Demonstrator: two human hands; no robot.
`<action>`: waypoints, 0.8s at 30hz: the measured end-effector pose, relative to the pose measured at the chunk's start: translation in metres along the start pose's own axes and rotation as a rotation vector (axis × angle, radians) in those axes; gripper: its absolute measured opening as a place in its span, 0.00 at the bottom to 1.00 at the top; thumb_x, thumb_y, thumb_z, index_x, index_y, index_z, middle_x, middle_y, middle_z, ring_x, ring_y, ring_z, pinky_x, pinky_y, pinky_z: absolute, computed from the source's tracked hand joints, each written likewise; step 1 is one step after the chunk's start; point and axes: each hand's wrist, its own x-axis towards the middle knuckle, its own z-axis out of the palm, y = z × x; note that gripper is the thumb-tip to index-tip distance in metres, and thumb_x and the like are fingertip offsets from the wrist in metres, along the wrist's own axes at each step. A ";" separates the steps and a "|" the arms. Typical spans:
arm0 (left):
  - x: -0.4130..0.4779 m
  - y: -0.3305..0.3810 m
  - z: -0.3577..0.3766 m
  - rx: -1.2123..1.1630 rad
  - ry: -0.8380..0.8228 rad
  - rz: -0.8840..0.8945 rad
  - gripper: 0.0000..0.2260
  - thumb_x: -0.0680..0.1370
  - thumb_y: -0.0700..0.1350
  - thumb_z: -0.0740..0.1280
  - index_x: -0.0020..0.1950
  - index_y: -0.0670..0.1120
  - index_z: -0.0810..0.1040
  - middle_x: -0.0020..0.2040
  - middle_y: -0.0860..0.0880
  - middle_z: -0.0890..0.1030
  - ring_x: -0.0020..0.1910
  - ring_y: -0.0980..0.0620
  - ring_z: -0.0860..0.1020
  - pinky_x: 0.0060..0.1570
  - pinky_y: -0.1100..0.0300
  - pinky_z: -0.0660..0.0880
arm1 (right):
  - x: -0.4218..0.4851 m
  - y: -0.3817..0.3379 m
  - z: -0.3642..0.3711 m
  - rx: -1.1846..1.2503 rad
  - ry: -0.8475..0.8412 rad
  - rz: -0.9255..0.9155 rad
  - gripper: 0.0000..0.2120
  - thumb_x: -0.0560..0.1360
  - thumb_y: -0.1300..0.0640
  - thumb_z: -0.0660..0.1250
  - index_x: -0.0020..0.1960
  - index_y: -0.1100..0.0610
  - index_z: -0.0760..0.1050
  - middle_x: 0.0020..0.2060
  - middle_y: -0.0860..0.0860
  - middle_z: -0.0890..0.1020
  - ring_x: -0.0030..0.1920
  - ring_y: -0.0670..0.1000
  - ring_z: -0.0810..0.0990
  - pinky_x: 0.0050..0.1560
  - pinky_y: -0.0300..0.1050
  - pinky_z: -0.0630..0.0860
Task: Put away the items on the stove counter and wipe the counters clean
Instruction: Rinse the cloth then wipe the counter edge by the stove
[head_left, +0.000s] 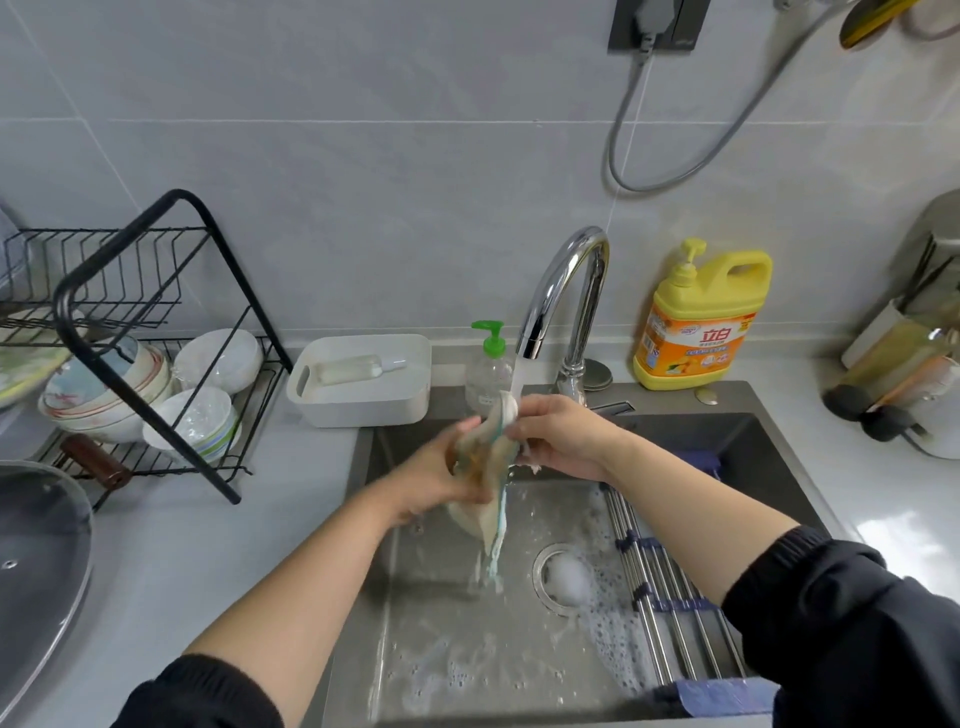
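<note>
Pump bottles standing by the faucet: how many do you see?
2. A clear bottle with a green pump stands left of the faucet; a yellow bottle stands right of it. The cluttered right edge may hide more.

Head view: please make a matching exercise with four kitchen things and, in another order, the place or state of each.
Things:
1. yellow plastic detergent jug
2. white rectangular plastic box
3. black wire dish rack
4. stained wet cloth

Places:
A. holds stacked ceramic bowls
B. gripped by left hand and right hand under running water
C. on the counter, right of the chrome tap
D. contains a clear plastic bottle lying flat

Pairs: 1-C, 2-D, 3-A, 4-B
</note>
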 end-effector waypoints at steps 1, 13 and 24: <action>0.003 -0.005 0.009 0.097 -0.020 -0.040 0.31 0.66 0.36 0.77 0.66 0.50 0.71 0.57 0.55 0.79 0.57 0.57 0.76 0.59 0.61 0.73 | 0.001 -0.001 0.000 0.053 -0.019 -0.008 0.11 0.76 0.74 0.54 0.47 0.65 0.74 0.42 0.61 0.78 0.41 0.54 0.78 0.41 0.41 0.79; 0.037 -0.005 0.021 -0.617 0.137 -0.127 0.26 0.65 0.31 0.57 0.63 0.33 0.73 0.53 0.37 0.79 0.50 0.46 0.79 0.46 0.59 0.77 | -0.024 0.084 -0.050 0.661 0.365 0.246 0.12 0.69 0.62 0.54 0.47 0.62 0.73 0.37 0.59 0.82 0.40 0.58 0.82 0.46 0.54 0.77; 0.054 -0.013 0.030 -0.725 0.448 -0.483 0.44 0.52 0.72 0.73 0.55 0.41 0.81 0.51 0.38 0.83 0.53 0.40 0.81 0.59 0.44 0.75 | 0.016 0.074 0.007 0.297 0.645 0.120 0.16 0.79 0.51 0.60 0.55 0.62 0.77 0.45 0.54 0.82 0.48 0.55 0.80 0.48 0.42 0.77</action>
